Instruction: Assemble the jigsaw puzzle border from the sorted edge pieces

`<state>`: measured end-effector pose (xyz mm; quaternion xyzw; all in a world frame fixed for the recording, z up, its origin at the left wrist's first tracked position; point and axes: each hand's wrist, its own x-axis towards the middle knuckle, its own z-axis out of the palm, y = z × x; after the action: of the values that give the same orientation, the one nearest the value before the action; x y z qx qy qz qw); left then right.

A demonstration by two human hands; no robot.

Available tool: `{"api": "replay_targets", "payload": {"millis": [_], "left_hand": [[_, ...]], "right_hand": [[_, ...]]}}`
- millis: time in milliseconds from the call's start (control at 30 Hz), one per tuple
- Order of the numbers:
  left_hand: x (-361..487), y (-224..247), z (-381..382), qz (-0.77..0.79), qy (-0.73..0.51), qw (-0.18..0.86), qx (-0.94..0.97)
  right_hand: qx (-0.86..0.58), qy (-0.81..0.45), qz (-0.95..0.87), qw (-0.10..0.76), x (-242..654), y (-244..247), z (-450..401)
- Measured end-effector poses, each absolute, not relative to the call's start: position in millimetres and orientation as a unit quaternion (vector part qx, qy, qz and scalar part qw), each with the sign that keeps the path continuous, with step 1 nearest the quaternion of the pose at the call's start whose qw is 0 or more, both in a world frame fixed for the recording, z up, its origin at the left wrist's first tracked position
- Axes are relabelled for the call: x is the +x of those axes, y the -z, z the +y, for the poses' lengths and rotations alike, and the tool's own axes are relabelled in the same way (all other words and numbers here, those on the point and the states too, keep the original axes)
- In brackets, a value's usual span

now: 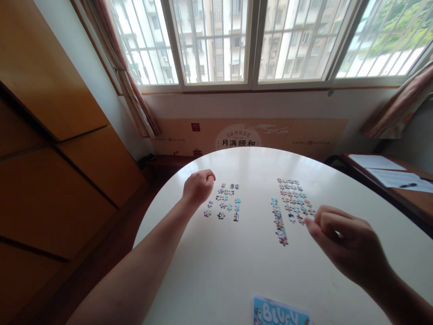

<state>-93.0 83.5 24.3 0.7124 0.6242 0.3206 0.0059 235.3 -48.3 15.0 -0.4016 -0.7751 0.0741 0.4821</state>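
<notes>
My left hand (199,185) is curled closed on the white table (237,266), just left of a loose group of puzzle pieces (221,198). Whatever its fingers might hold is hidden. On the right, my right hand (345,234) has its fingers curled, with the thumb tip at the lower right corner of a second group of pieces (294,196) laid out in rows. I cannot make out a piece between those fingers. A joined strip of pieces (279,223) lies along the left side of that second group.
A blue box or sheet marked BLUEY (280,312) lies at the near table edge. Papers (392,177) and a dark pen rest on a brown desk (367,185) at right. Wooden cabinets (67,203) stand left; barred windows and curtains are beyond.
</notes>
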Motion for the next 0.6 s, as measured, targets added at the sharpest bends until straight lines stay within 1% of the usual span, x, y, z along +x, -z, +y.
{"api": "replay_targets", "payload": {"millis": [200, 333, 600], "left_hand": [[-101, -11, 95, 0.607, -0.318, -0.015, 0.728], [-101, -7, 97, 0.613, -0.286, -0.010, 0.737], [-61, 8, 83, 0.599, -0.133, 0.015, 0.789]], "right_hand": [[-0.393, -0.069, -0.780, 0.483, 234, -17, -48], [-0.398, -0.076, -0.777, 0.481, 235, -15, -48], [-0.403, -0.085, -0.763, 0.498, 236, -12, -47]]}}
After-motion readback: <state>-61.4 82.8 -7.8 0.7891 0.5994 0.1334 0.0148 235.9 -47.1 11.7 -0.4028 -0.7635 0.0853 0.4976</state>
